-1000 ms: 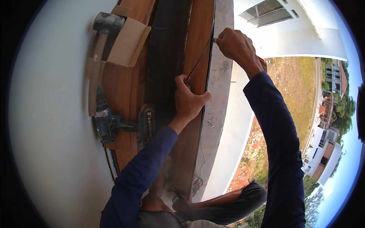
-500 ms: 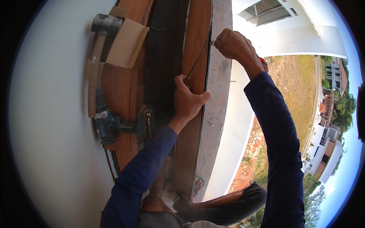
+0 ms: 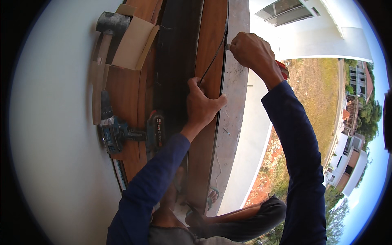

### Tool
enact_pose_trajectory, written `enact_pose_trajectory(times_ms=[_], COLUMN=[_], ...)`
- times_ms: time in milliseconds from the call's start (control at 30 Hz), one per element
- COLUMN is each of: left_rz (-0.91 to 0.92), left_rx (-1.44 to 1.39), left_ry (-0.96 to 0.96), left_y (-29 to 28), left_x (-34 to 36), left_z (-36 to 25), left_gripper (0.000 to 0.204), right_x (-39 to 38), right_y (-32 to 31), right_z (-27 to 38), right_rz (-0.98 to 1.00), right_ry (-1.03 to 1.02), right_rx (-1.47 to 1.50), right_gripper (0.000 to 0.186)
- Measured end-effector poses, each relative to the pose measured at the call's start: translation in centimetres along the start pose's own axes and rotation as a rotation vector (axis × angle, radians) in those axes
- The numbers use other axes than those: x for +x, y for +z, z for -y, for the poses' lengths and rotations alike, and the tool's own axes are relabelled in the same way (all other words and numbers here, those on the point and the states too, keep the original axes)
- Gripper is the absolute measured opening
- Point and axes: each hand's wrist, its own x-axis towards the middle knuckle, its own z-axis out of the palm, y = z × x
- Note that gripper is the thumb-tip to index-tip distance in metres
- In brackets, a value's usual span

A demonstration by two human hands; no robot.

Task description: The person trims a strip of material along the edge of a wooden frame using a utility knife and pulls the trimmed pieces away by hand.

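My left hand (image 3: 201,107) grips the long reddish-brown wooden plank (image 3: 210,36), thumb and fingers spread across it, at the lower end of a thin black strip (image 3: 212,61) that runs up along the plank. My right hand (image 3: 249,51) is closed in a fist at the plank's right edge, beside a concrete ledge (image 3: 234,106). A small light-coloured tip (image 3: 229,47) pokes from the fist, and a red object (image 3: 284,70) shows behind the wrist; I cannot make out whether these are one tool.
To the left lie a mallet (image 3: 112,22), an open cardboard box (image 3: 134,45) and a cordless drill (image 3: 116,134) beside a white wall (image 3: 49,122). A dark panel (image 3: 175,49) runs alongside the plank. My bent legs are below. Outside are dry grass (image 3: 310,102) and houses (image 3: 349,163).
My right hand has shifted slightly downward along the plank's edge. My left hand keeps nearly the same place and grip.
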Motion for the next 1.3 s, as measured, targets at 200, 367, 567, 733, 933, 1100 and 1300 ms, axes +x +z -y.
enact_pose_trajectory(times_ms=[200,367,567,733,933,1100,1300], left_rz=[-0.03,-0.046,-0.058,-0.033,-0.033,-0.013,-0.024], left_rx=[-0.013,0.007,0.014,0.019,0.015,0.006,0.011], left_ry=[0.047,0.062,0.091,0.068,0.064,0.047,0.048], left_y=[0.1,0.3,0.5,0.4,0.4,0.2,0.2], left_x=[0.0,0.1,0.2,0.3,0.1,0.1,0.1], left_z=[0.4,0.6,0.8,0.8,0.6,0.3,0.3], left_gripper=[0.072,0.072,0.071,0.068,0.068,0.069,0.069], right_x=[-0.1,-0.2,-0.7,-1.2,-0.5,0.1,-0.6], right_y=[0.0,1.4,1.8,2.0,2.2,1.8,1.5], right_z=[0.3,-0.4,-0.6,-0.6,-1.1,-0.6,-0.3], right_rz=[0.012,-0.124,-0.126,-0.096,-0.212,-0.201,-0.166], right_ry=[-0.012,-0.06,-0.057,-0.061,-0.087,-0.067,-0.05], right_rx=[-0.01,-0.005,0.009,0.011,0.031,-0.009,-0.012], right_gripper=[0.02,0.032,0.031,0.031,0.03,0.029,0.029])
